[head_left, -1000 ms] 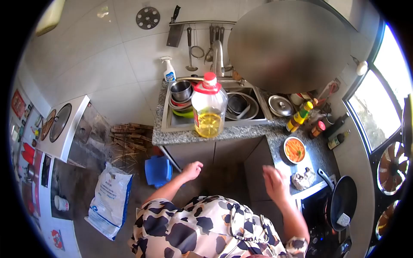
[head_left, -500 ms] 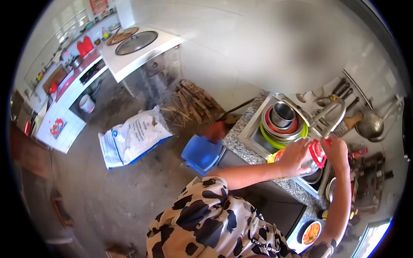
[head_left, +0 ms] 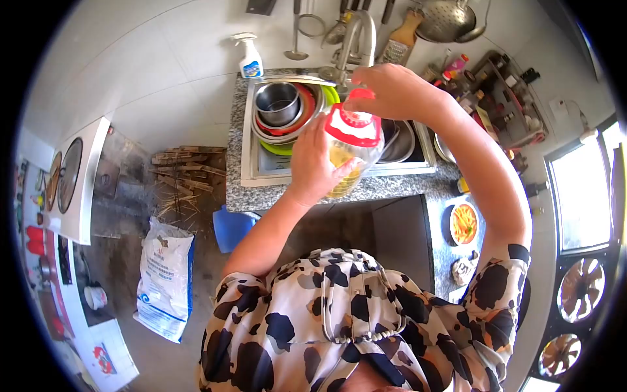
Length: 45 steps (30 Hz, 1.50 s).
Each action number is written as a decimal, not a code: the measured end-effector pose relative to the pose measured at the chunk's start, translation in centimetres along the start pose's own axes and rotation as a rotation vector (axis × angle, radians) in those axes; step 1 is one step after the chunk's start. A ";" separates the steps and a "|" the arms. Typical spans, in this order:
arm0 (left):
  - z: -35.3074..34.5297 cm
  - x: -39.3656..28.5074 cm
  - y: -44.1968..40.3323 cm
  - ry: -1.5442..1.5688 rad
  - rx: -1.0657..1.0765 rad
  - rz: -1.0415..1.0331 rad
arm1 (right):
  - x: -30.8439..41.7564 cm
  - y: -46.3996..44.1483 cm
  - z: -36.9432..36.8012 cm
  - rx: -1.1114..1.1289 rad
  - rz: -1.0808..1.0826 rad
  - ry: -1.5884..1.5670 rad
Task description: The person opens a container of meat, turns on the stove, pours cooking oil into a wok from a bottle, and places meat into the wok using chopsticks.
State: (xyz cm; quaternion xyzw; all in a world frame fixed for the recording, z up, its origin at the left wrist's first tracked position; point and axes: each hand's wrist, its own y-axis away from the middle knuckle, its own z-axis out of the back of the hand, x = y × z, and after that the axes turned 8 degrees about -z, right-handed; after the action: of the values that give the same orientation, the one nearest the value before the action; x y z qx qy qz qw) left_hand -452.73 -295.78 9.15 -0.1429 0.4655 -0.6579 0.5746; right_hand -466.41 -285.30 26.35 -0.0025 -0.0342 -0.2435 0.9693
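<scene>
A large clear plastic oil jug (head_left: 344, 179) with yellowish liquid and a red collar is held tilted in front of the sink. My left hand (head_left: 313, 163) wraps around its body from the left side. At the top, my right hand (head_left: 392, 91) is closed around the red cap (head_left: 358, 104), which its fingers partly cover. Behind the jug, the double sink (head_left: 264, 173) holds a steel pot (head_left: 277, 103) nested in several bowls and a green basin (head_left: 281, 149). Metal bowls (head_left: 400, 145) lie in the right basin.
The faucet (head_left: 363, 32) rises just behind my right hand. A spray bottle (head_left: 249, 57) stands at the counter's back left corner. To the right are a bowl of orange food (head_left: 464, 223) and a rack of bottles (head_left: 503, 88). A white sack (head_left: 164, 281) lies on the floor.
My view has turned right to face the sink squarely. The jug is still in my left hand, more upright in view, with my right hand still at its cap.
</scene>
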 end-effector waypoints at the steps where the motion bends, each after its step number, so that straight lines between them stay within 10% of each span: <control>1: -0.3 0.1 0.0 -0.012 0.010 0.002 | 0.3 0.0 0.3 0.045 -0.016 0.044; 9: -0.2 0.5 -0.3 -0.001 0.067 0.041 | -1.1 -1.6 0.3 -0.085 0.298 -0.166; 13: -0.3 0.5 -0.5 -0.032 0.064 0.025 | -6.0 0.8 -2.0 -0.389 0.030 -0.322; 18: -0.7 0.7 -0.3 -0.039 0.001 -0.003 | -15.7 8.5 -27.4 -0.176 -0.356 -0.297; 22: -0.3 0.3 -0.3 -0.030 0.021 0.015 | -14.9 13.0 -34.3 -0.087 -0.637 -0.329; 29: 0.0 -0.4 -0.3 -0.025 0.060 0.026 | -14.2 12.3 -29.4 -0.455 -0.672 -0.391; 33: -0.1 -0.4 0.3 -0.039 0.042 0.017 | -4.9 8.8 -13.3 -0.815 -0.153 -0.622; 37: 0.3 -0.7 0.5 -0.041 0.068 -0.020 | 1.0 6.6 -7.5 -0.584 0.370 -0.379; 40: 0.5 -0.1 1.5 0.007 0.109 -0.023 | 2.7 5.7 -7.6 -0.225 0.149 -0.055; 45: 0.4 1.2 7.4 0.232 -0.034 0.063 | 1.2 4.9 -7.1 -0.382 -0.125 -0.252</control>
State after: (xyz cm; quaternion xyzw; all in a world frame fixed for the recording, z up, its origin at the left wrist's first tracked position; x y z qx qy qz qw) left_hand -448.19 -296.33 3.25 -0.0608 0.5444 -0.6437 0.5345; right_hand -462.56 -281.66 19.44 -0.2139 -0.1082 -0.3028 0.9224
